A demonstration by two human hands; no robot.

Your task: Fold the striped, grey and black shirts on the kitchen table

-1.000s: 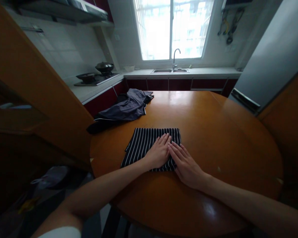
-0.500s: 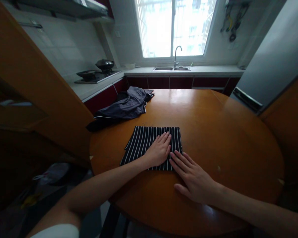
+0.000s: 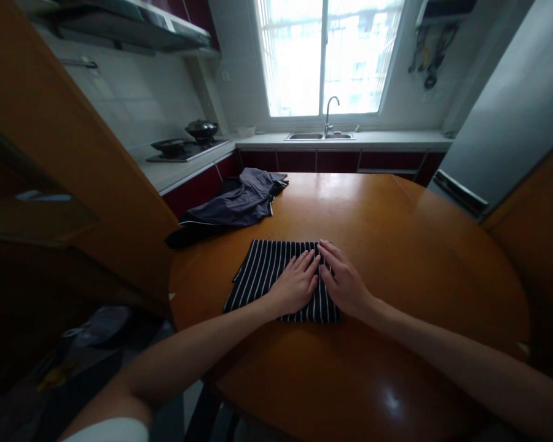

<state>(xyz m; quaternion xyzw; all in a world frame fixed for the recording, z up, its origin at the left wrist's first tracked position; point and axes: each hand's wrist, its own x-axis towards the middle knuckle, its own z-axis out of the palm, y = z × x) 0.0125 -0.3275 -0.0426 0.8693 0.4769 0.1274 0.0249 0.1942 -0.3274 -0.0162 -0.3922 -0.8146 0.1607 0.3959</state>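
Observation:
A folded black cloth with white stripes (image 3: pixel 258 276) lies flat near the front of the round wooden table (image 3: pixel 396 264). My left hand (image 3: pixel 295 283) rests palm down on the right half of the cloth, its fingers stretched toward the far edge. Beside it, my right hand (image 3: pixel 343 279) lies over the cloth's right edge, fingers extended and slightly bent, the tips close to the far right corner. The two hands almost touch. Part of the cloth's right side is hidden under them.
A crumpled grey and black garment (image 3: pixel 244 202) lies at the table's far left edge. Behind stand a stove with a lidded pan (image 3: pixel 201 129), a sink (image 3: pixel 306 136) with a tap, and a window. A fridge (image 3: pixel 493 123) is at the right, a wooden partition (image 3: pixel 74 153) at the left.
My right hand has moved from the cloth's near right corner up and forward along its right edge. The left hand stays in place. The view has tilted slightly upward.

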